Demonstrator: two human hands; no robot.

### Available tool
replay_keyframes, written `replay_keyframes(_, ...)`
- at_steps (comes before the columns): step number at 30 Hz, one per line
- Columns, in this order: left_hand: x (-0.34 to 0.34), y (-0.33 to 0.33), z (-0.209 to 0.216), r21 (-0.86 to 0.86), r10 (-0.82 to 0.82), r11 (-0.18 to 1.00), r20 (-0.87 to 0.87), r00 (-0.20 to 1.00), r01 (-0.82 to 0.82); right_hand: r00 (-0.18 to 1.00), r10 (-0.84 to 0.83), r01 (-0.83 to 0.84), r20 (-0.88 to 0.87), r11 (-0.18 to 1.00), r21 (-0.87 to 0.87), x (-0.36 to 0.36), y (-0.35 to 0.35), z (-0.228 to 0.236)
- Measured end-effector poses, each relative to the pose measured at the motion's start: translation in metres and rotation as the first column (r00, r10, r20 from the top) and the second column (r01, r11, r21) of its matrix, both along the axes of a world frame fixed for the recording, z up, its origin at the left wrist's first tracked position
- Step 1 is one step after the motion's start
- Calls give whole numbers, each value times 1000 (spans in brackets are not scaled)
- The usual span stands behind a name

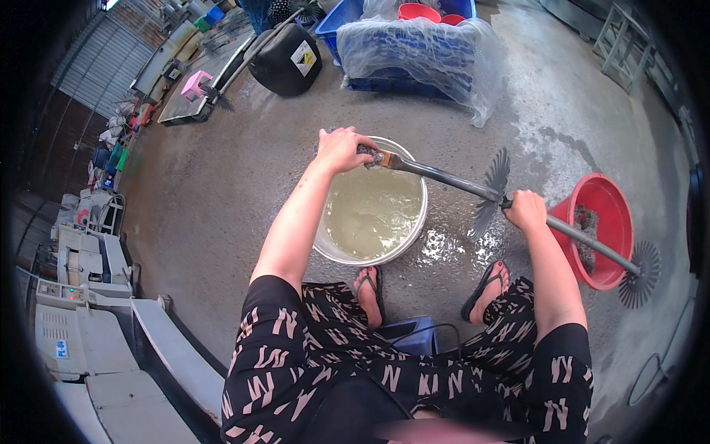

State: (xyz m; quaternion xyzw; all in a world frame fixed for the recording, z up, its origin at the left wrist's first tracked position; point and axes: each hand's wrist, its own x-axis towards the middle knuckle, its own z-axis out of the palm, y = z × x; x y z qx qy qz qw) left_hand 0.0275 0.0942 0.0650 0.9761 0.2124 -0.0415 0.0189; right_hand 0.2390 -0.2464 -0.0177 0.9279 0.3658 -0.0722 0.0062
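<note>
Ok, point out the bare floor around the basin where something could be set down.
Bare concrete lies left of the white basin of cloudy water, up to the black jerrycan. Another patch sits between the plastic-wrapped blue crate and the red bucket. Crowded: wet floor between basin and bucket, under the long metal rod.

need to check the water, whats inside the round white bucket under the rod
The round white bucket holds cloudy yellowish liquid, nearly full. The left hand and long grey metal rod cover its far rim; the murk hides the bottom.
</note>
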Motion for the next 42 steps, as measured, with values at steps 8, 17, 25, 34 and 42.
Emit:
replay_keyframes(8, 15, 8, -17, 61, 76, 995, 132, 988, -85, 1000, 6, -5, -14, 999, 54, 0, 1, 2)
replay_keyframes(17, 34, 14, -33, 173, 353, 887, 344, 870, -428, 1000, 24, -23, -9, 997, 76, -1, 8, -1)
replay_keyframes(25, 27, 18, -32, 226, 131, 952, 312, 941, -208, 999, 0, 0, -32, 1000, 6, 0, 9, -1)
replay_keyframes(34, 38, 33, -28, 64, 239, 964, 224, 945, -259, 999, 2, -1, -33, 1000, 20, 2, 8, -1)
replay_keyframes(42, 46, 21, -25, -36, 357, 933, 196, 913, -357, 999, -12, 12, -37, 1000, 13, 0, 9, 4)
